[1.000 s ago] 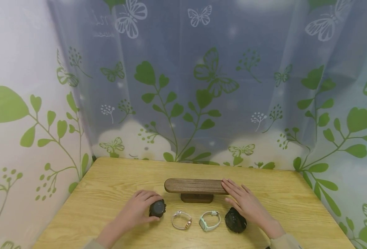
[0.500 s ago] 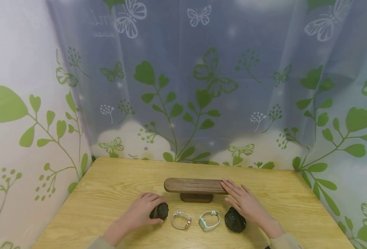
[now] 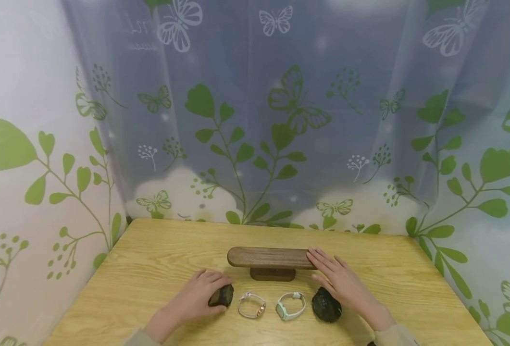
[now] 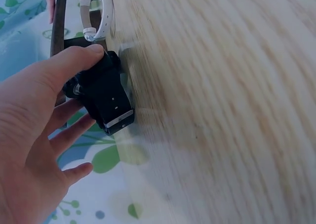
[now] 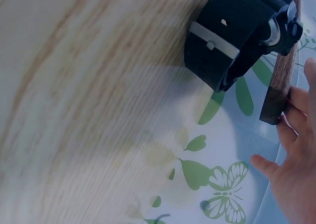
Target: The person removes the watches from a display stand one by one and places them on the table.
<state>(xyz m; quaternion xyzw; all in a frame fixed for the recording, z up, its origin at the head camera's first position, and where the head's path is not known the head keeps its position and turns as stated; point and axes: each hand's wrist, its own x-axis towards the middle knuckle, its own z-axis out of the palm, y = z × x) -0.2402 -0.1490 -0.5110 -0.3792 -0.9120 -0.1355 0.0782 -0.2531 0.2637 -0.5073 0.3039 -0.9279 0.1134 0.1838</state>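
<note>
My left hand (image 3: 191, 299) holds a black wristwatch (image 3: 222, 296) at the left end of a row of watches. In the left wrist view, the thumb lies on the watch (image 4: 104, 93), whose strap is closed by a metal-coloured buckle; the fingertips behind it are partly hidden. My right hand (image 3: 349, 284) rests its fairly straight fingers on the right end of a dark wooden bar on a stand (image 3: 267, 257). Below that hand stands another black wristwatch (image 3: 326, 306), which it does not grip; the right wrist view shows its buckled strap (image 5: 217, 41).
Between the two black watches stand a slim white-strapped watch with gold-coloured parts (image 3: 261, 309) and a mint-green watch (image 3: 282, 312). The stand's base (image 3: 272, 274) is just behind them. A printed curtain (image 3: 255, 144) hangs at the back edge of the wood-grain table (image 3: 172, 245).
My left hand has shifted slightly right and nearer the body, and the black watch in it has turned. The right hand stays on the bar's end.
</note>
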